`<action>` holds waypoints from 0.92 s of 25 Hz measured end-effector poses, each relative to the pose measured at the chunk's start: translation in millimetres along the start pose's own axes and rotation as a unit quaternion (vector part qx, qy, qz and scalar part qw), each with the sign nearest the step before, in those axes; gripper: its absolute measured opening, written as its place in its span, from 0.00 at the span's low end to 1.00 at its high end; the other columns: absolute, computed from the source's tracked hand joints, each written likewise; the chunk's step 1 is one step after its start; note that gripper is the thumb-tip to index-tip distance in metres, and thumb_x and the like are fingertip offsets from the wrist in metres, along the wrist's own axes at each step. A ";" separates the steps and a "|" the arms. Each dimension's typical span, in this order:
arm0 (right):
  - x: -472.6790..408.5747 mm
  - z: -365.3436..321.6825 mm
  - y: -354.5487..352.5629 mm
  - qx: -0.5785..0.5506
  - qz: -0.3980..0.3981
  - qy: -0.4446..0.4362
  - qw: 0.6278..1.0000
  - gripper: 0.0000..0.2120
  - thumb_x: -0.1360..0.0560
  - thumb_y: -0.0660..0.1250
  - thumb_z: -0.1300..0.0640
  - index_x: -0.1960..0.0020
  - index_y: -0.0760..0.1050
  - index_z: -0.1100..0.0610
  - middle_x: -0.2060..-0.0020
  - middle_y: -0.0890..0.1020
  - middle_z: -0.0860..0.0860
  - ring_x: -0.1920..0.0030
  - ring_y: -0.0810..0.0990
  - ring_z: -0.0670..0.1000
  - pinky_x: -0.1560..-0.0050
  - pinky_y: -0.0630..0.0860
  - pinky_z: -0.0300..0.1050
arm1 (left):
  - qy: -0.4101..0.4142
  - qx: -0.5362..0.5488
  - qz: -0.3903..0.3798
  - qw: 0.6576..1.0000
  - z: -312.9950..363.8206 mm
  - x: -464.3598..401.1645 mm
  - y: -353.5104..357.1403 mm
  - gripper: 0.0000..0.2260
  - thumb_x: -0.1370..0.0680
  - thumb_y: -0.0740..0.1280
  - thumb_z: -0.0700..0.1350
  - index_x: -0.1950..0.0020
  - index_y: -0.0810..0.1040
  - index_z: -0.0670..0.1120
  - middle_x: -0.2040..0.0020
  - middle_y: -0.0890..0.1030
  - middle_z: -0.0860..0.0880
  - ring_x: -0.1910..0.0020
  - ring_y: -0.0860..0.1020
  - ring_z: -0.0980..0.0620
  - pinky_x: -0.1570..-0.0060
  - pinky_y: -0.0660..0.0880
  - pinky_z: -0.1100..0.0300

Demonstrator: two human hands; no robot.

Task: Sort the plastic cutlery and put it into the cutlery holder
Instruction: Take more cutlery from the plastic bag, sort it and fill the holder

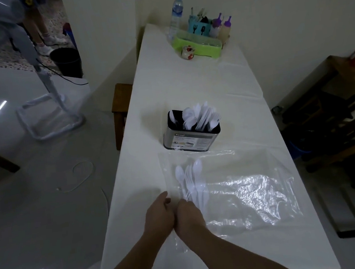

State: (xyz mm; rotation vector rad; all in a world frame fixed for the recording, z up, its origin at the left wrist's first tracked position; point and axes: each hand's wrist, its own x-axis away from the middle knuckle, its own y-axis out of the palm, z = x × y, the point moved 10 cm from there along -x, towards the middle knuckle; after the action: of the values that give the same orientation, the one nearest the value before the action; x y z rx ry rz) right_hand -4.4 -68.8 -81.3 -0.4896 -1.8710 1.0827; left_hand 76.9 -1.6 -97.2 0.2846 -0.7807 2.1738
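A metal cutlery holder [191, 140] with black compartments stands mid-table, holding several white plastic spoons and forks. In front of it a bundle of white plastic cutlery [190, 179] lies on a clear plastic bag [245, 195], bowls pointing away from me. My left hand [158, 216] and my right hand [188, 217] press together at the near ends of the handles. The right hand's fingers curl over the handle ends. The left hand is half closed beside it; whether it grips anything is hidden.
The long table [188, 84] has a white cloth. At its far end stand a green tray [197, 44], a water bottle [176, 12], squeeze bottles and a small cup [187, 52]. A fan stand [47, 109] is on the floor left, wooden furniture [336, 116] right.
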 end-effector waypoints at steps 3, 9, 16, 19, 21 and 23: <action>-3.8 -0.1 5.2 0.007 0.003 0.006 1.000 0.10 0.19 0.58 0.60 0.41 0.75 0.58 0.45 0.81 0.54 0.46 0.81 0.52 0.48 0.77 0.42 | -0.008 0.006 0.002 1.000 -0.9 -3.2 -3.1 0.18 0.18 0.60 0.39 0.28 0.72 0.43 0.34 0.78 0.45 0.35 0.75 0.48 0.34 0.67 0.58; -1.8 12.1 -2.2 -0.044 0.009 0.055 0.997 0.09 0.21 0.58 0.61 0.58 0.71 0.51 0.49 0.82 0.52 0.48 0.81 0.52 0.56 0.73 0.41 | -0.036 -0.018 -0.034 0.999 -5.4 -18.4 0.8 0.10 0.22 0.64 0.42 0.60 0.82 0.42 0.61 0.83 0.44 0.60 0.82 0.46 0.52 0.78 0.51; 1.8 25.7 -0.3 -0.101 0.027 0.080 0.991 0.03 0.22 0.60 0.57 0.54 0.70 0.52 0.53 0.82 0.51 0.54 0.81 0.51 0.57 0.73 0.41 | -0.091 0.053 -0.081 0.991 -10.1 -19.4 17.9 0.13 0.23 0.65 0.40 0.65 0.82 0.36 0.66 0.82 0.36 0.70 0.79 0.45 0.63 0.80 0.51; 3.2 26.5 -1.8 -0.116 0.036 0.076 0.990 0.03 0.22 0.60 0.55 0.55 0.70 0.52 0.56 0.81 0.50 0.58 0.78 0.50 0.59 0.71 0.41 | -0.116 0.088 -0.082 0.986 -11.1 -16.5 18.4 0.13 0.22 0.64 0.39 0.62 0.82 0.35 0.67 0.81 0.37 0.72 0.77 0.46 0.72 0.77 0.59; 3.5 26.9 -1.1 -0.127 0.042 0.080 0.988 0.04 0.22 0.60 0.54 0.55 0.70 0.52 0.56 0.80 0.50 0.59 0.77 0.50 0.59 0.72 0.42 | -0.136 0.109 -0.088 0.981 -12.8 -14.1 18.9 0.13 0.22 0.62 0.36 0.64 0.82 0.37 0.68 0.80 0.40 0.73 0.77 0.47 0.75 0.75 0.61; 4.0 25.7 -3.3 -0.133 0.050 0.082 0.986 0.04 0.22 0.60 0.53 0.53 0.71 0.52 0.56 0.81 0.50 0.58 0.78 0.50 0.58 0.75 0.43 | -0.149 0.134 -0.094 0.975 -14.0 -12.9 19.2 0.12 0.23 0.62 0.34 0.63 0.83 0.37 0.67 0.81 0.40 0.71 0.78 0.47 0.75 0.75 0.62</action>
State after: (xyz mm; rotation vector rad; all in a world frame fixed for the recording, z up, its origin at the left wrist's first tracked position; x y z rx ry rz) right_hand -28.0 -80.3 -82.1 -0.8104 -1.8687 0.8311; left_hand 71.7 -10.3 -122.3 0.8049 -0.5908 2.0771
